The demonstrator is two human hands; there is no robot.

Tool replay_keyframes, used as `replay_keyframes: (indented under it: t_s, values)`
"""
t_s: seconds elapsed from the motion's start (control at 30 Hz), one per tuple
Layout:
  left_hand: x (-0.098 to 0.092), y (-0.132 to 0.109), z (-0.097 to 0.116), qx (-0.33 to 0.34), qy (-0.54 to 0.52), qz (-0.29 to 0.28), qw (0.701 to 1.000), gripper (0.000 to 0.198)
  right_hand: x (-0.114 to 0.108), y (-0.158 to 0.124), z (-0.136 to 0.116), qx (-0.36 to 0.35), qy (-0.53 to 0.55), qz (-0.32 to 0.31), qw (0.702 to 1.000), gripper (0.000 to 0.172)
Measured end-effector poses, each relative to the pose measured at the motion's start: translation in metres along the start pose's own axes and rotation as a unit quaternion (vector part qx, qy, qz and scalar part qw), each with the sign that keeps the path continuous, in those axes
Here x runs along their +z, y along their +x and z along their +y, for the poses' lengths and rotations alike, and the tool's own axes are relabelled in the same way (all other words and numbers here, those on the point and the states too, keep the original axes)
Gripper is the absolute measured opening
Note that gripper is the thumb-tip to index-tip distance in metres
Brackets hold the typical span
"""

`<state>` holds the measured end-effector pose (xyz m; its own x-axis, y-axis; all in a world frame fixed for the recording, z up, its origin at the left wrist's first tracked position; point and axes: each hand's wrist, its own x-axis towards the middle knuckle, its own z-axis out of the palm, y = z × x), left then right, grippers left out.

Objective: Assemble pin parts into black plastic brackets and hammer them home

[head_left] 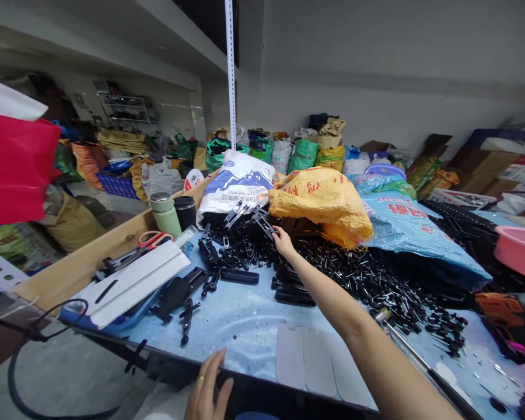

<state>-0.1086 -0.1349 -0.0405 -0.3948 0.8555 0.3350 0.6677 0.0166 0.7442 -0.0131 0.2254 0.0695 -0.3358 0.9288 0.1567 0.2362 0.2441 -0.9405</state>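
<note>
My right hand (283,242) reaches far across the table, its fingers closed on the near end of a dark slotted bracket (263,223). Similar slotted parts (237,214) lie just left of it, against a white printed sack (240,184). Around and below that hand spreads a heap of small black parts with metal pins (354,271). My left hand (207,388) rests by the table's front edge with fingers apart and nothing in it. Between the hands lie a black bar-shaped part (240,276) and stacked black pieces (294,294).
A yellow woven sack (319,201) and a blue sack (415,221) cover the heap's back. At left stand a green flask (166,216), a black cup (185,214), orange-handled scissors (155,238) and white panels (140,286). A hammer (402,338) lies right, near a pink basin (520,251).
</note>
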Motion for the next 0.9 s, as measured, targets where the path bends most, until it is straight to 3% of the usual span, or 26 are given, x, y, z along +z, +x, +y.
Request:
replay_keyframes:
  t_s: [0.13,0.2,0.27,0.37,0.43,0.6,0.73,0.9]
  values:
    - [0.012,0.069,0.051,-0.117,-0.202,0.038,0.972,0.047,-0.012,-0.048,-0.009,0.043,0.116,-0.080,0.989,0.029]
    - [0.020,0.102,0.074,-0.194,-0.318,0.026,0.928,0.056,-0.015,-0.086,-0.014,0.058,0.160,-0.122,0.978,0.027]
    - [0.027,0.127,0.096,-0.224,-0.435,-0.007,0.872,0.061,-0.015,-0.125,-0.019,0.075,0.209,-0.167,0.961,0.026]
    - [0.036,0.143,0.123,-0.233,-0.551,-0.053,0.799,0.056,-0.012,-0.173,-0.022,0.147,0.305,-0.244,0.909,0.028]
    - [0.040,0.143,0.135,-0.276,-0.567,-0.053,0.774,0.046,-0.013,-0.191,-0.021,0.176,0.320,-0.251,0.896,0.031]
    - [0.042,0.134,0.141,-0.357,-0.540,-0.032,0.761,0.023,-0.039,-0.197,-0.013,0.050,0.130,-0.175,0.975,0.032]
    - [0.040,0.130,0.146,-0.358,-0.523,-0.024,0.773,0.018,-0.063,-0.188,-0.009,0.004,0.069,-0.113,0.991,0.033]
    - [0.040,0.124,0.158,-0.332,-0.490,-0.042,0.805,0.026,-0.072,-0.185,-0.017,-0.040,-0.004,-0.116,0.992,0.029]
